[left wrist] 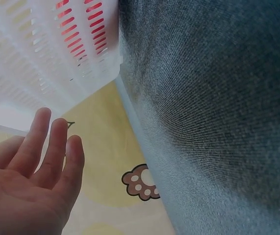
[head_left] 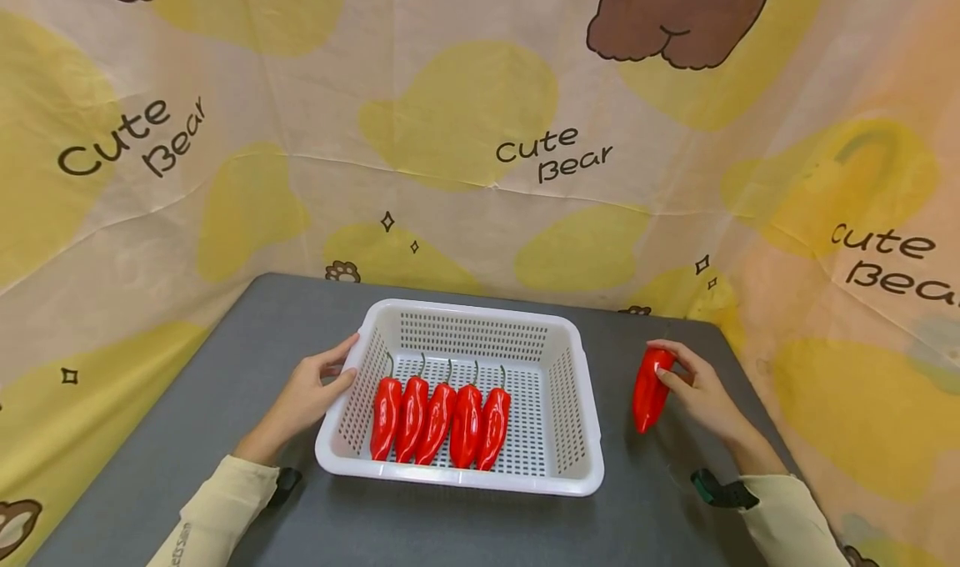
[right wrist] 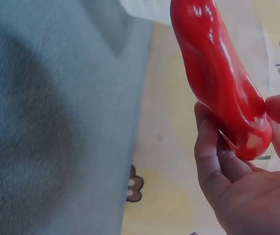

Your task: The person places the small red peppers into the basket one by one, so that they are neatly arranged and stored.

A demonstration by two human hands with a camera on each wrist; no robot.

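A white plastic basket (head_left: 461,477) with slotted walls stands on a grey table, and several red peppers (head_left: 467,425) lie side by side in it, green stems toward the back. My left hand (head_left: 311,388) holds the basket's left rim, thumb over the edge. In the left wrist view, the other fingers (left wrist: 59,147) of this hand extend loosely outside the wall. Right of the basket, my right hand (head_left: 697,388) pinches one more red pepper (head_left: 649,392) near its stem end, thumb on one side and fingers on the other. Its tip points down toward the table.
The grey table (head_left: 420,534) runs back to a fabric curtain (head_left: 450,117) printed with bears and lettering, which also closes off both sides. Bare tabletop shows between the basket and the right hand. Dark bands (head_left: 723,490) sit at both wrists.
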